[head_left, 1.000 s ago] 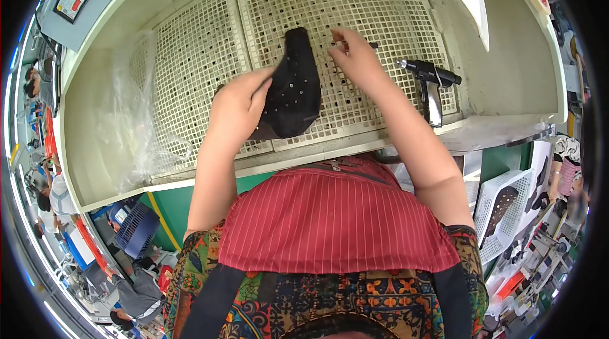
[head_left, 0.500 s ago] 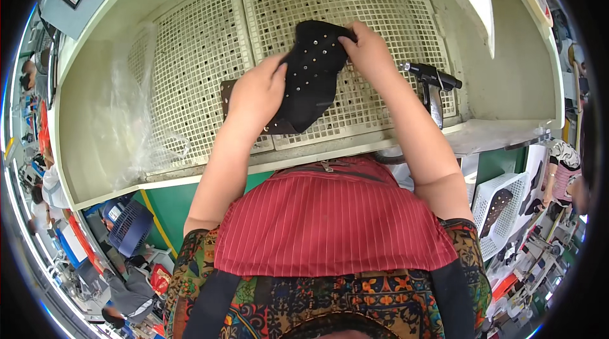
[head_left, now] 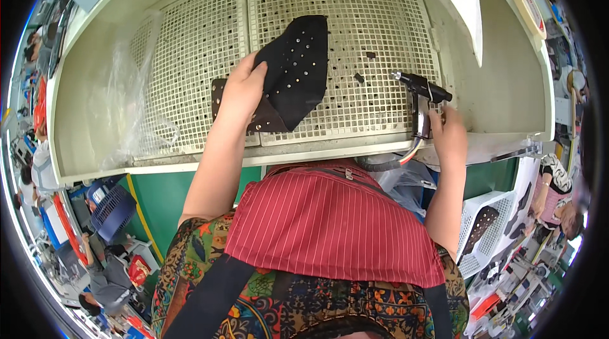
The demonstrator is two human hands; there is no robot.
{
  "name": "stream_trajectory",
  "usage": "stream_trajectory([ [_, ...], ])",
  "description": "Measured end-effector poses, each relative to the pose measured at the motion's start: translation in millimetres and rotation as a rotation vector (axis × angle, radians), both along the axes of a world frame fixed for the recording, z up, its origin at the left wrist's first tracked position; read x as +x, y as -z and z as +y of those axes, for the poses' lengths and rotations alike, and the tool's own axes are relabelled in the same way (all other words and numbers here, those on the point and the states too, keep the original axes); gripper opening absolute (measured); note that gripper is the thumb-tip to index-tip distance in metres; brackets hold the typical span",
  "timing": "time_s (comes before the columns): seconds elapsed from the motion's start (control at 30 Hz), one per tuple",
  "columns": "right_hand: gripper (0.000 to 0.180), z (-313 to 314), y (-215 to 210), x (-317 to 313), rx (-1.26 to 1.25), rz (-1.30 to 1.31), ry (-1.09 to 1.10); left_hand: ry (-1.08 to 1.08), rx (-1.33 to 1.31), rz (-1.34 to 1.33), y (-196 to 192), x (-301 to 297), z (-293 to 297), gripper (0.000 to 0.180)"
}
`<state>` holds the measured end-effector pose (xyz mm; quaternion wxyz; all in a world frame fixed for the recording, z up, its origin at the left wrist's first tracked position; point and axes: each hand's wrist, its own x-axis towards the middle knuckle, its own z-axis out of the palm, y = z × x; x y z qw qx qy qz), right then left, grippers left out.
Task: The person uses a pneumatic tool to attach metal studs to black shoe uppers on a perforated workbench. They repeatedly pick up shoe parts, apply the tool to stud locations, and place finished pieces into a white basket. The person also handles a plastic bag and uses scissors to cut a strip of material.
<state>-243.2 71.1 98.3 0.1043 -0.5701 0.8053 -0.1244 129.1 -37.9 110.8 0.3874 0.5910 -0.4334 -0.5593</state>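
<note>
My left hand (head_left: 242, 89) grips the left edge of a black studded fabric piece (head_left: 298, 76), thumb on top, over the pale grid. The piece has small shiny metal studs, and its far end points away from me. Partly under it and my hand shows a dark brown studded piece (head_left: 265, 117). My right hand (head_left: 449, 133) is beside the handle of a black air gun (head_left: 421, 110), with thumb and fingers apart and curved. The gun's nozzle points left, and a hose with coloured wires runs from its grip toward me.
The grid panels (head_left: 355, 9) sit in a cream-coloured tray with raised walls (head_left: 507, 79). Two small dark scraps (head_left: 359, 78) lie on the grid. Clear plastic sheeting (head_left: 130, 98) hangs at left. A white basket (head_left: 485, 237) holds a brown studded piece at lower right.
My right hand has let go of the black fabric piece and moved right and toward me, to the air gun. The piece stays in my left hand, its far end now turned. Two scraps are now uncovered.
</note>
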Motion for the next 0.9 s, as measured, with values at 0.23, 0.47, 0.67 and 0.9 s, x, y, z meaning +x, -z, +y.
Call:
stream_trajectory([
  [0.23, 0.041, -21, 22, 0, 0.222, -1.091, 0.244, 0.091, 0.079, -0.238, 2, -15, -27, 0.042],
  [0.47, 0.032, -44, 15, 43, 0.110, -1.519, 0.150, -0.231, 0.338, 0.185, -17, -11, -15, 0.041],
  [0.67, 0.037, -29, -73, 84, 0.200, -1.024, -0.180, -0.231, 0.319, 0.173, -21, -15, -12, 0.036],
  [0.9, 0.034, -41, -92, 113, 0.007, -0.699, -0.451, -0.193, 0.302, 0.215, -15, -11, -12, 0.035],
])
